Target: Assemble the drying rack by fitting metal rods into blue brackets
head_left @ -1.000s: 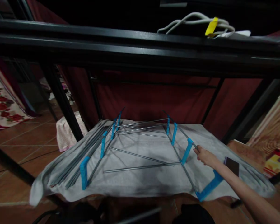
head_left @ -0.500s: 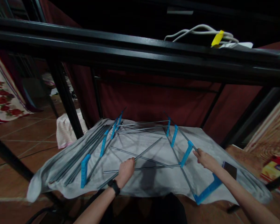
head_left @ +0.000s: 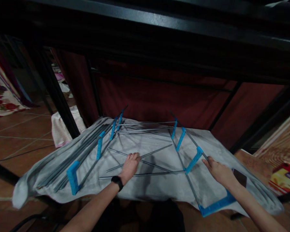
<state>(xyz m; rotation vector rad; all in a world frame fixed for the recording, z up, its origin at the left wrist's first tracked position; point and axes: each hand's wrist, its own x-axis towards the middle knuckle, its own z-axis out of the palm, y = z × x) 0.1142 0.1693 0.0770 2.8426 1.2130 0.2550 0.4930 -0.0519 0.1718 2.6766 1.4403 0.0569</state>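
My left hand (head_left: 131, 165), with a dark watch on its wrist, is closed over a loose grey metal rod (head_left: 157, 150) low above the grey cloth. Its palm hides the rod's middle. Further right, my right hand (head_left: 216, 168) pinches the near end of the upper metal rod (head_left: 190, 138) of the right side frame. Blue plastic brackets (head_left: 193, 160) link that frame's upper and lower rods. A matching left side frame has several blue brackets (head_left: 72, 177). Thin crossbars (head_left: 159, 174) lie between the two frames, some crossing each other.
Several grey rods (head_left: 72, 161) are bundled along the left of the cloth (head_left: 157, 190). A phone (head_left: 239, 178) lies by my right forearm. A black metal beam (head_left: 145, 17) runs overhead, with a dark post (head_left: 60, 96) at left. A red and yellow package (head_left: 285, 177) sits at right.
My left hand has moved slightly up and away with the loose rod, which now lies at a flatter angle. My right hand stays on the frame's rod. The view has tilted down.
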